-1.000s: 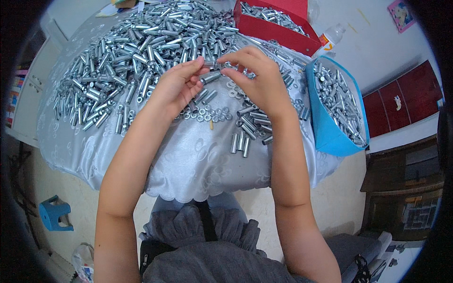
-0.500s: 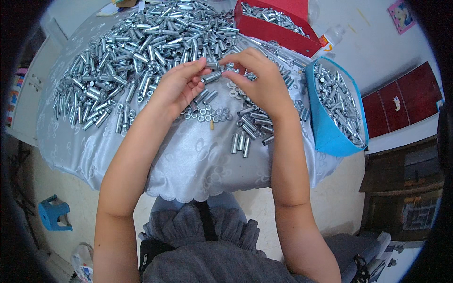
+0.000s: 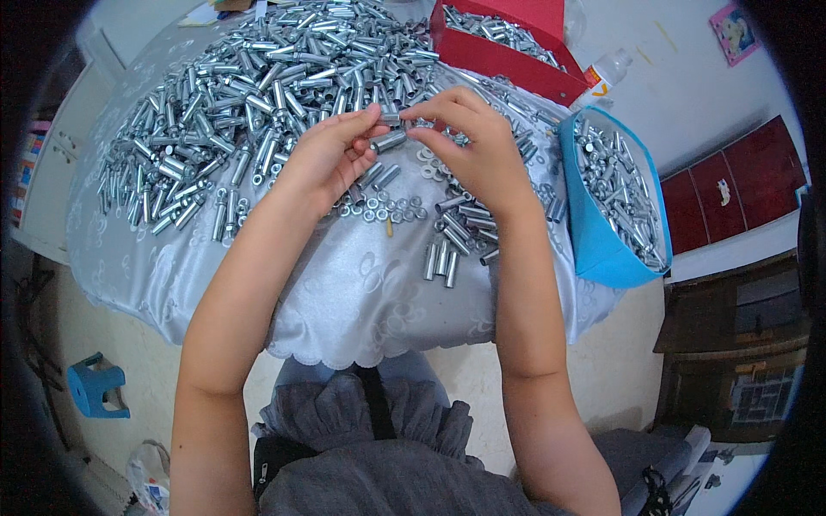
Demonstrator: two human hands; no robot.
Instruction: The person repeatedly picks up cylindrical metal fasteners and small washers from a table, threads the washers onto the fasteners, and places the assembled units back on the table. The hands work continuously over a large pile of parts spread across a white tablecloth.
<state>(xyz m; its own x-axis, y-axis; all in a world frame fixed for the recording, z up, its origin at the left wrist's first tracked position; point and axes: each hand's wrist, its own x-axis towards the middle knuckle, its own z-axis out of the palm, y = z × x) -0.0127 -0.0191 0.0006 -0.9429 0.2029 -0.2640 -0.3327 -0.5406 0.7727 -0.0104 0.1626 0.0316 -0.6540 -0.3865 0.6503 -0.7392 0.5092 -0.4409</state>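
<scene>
My left hand (image 3: pixel 331 155) is closed, thumb and index finger pinching a shiny metal sleeve (image 3: pixel 390 119) that points to the right. A second metal sleeve (image 3: pixel 389 142) sticks out below it, by the curled fingers. At the right end of the pinched sleeve, the thumb and index finger of my right hand (image 3: pixel 473 142) are drawn together around a small piece too tiny to name. Under the hands lie loose sleeves (image 3: pixel 387 177) and a cluster of hex nuts (image 3: pixel 379 206). Pale washers (image 3: pixel 428 163) lie beside the right thumb, and more sleeves (image 3: pixel 441 258) stand near the right wrist.
A large heap of sleeve anchors (image 3: pixel 258 95) covers the far left of the cloth-covered table (image 3: pixel 335 301). A red box (image 3: pixel 508 56) and a blue fabric bin (image 3: pixel 602 249), both holding metal parts, stand at right, near a plastic bottle (image 3: pixel 607 73). A blue stool (image 3: pixel 96 387) is on the floor.
My right thumb and index finger have closed in on the end of the sleeve. The left hand keeps its hold, nearly unmoved. The view has shifted very slightly.
</scene>
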